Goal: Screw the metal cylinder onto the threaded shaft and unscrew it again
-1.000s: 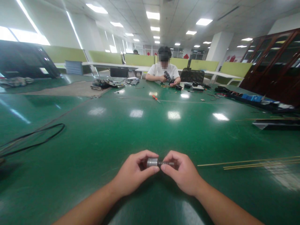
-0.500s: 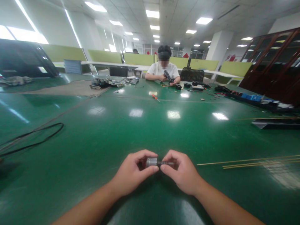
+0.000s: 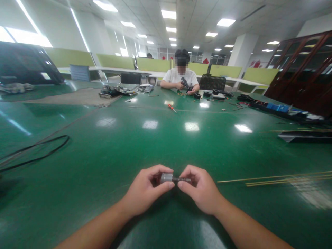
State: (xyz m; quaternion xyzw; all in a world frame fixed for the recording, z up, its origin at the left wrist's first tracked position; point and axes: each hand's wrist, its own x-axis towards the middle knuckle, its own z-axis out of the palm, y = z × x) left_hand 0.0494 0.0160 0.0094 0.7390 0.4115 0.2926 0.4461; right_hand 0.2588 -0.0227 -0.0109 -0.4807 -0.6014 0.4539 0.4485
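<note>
A grey metal cylinder with a thin dark ridged shaft [image 3: 166, 177] lies sideways between my hands, low over the green table [image 3: 171, 145]. My left hand [image 3: 144, 190] is curled round the cylinder end, thumb below and fingers above. The shaft points right, into the curve of my right hand [image 3: 203, 192], whose thumb and fingers close about its tip. Part of each end is hidden by my fingers, and the part's exact kind does not show.
Thin brass-coloured rods [image 3: 285, 180] lie to my right, near a dark metal channel [image 3: 306, 136]. A black cable [image 3: 52, 148] loops at left. Farther off are an orange screwdriver [image 3: 170, 107] and a seated person [image 3: 181, 77] holding a power drill [image 3: 185, 83].
Both hands keep nearly the same pose. The cylinder and shaft have shifted very slightly left along with my left hand.
</note>
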